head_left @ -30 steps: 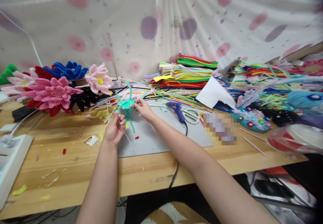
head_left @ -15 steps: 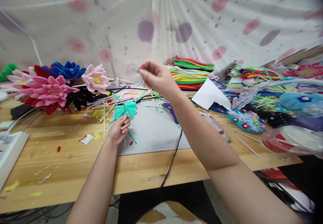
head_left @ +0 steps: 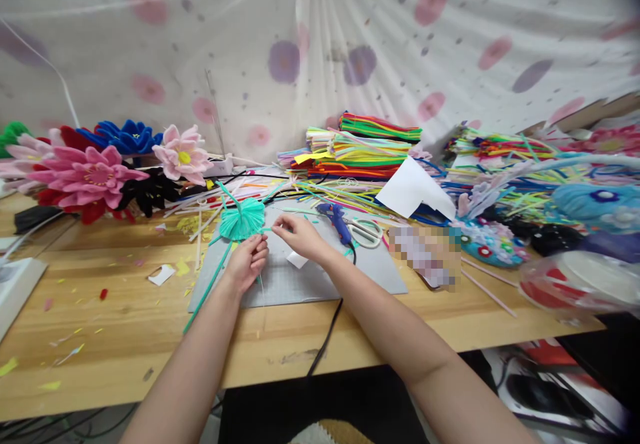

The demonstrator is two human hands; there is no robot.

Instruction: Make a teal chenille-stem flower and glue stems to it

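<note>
A teal fan-shaped piece made of pipe cleaners (head_left: 242, 220) sits just beyond my left hand (head_left: 249, 262), whose fingers are closed on its lower edge. Loose teal strands stick out of it, one upward and a long one down to the left past my wrist. My right hand (head_left: 297, 236) is to the right, thumb and fingertips pinching the end of a thin teal pipe cleaner (head_left: 267, 231) that stretches between both hands. Beneath them lies a grey cutting mat (head_left: 320, 284). A blue glue gun (head_left: 336, 223) and white-handled scissors (head_left: 366, 233) rest right of my right hand.
Fuzzy flowers (head_left: 103, 177) stand at the left. Pipe cleaner bundles (head_left: 365, 151) are stacked at the back, with white paper (head_left: 413, 187) before them. A black cord (head_left: 327, 344) hangs over the front edge. A power strip (head_left: 17, 297) lies far left.
My right hand has come down from its raised position to beside my left hand, still pinching teal pipe cleaner. The fan-shaped piece has turned, and a long strand now points down-left.
</note>
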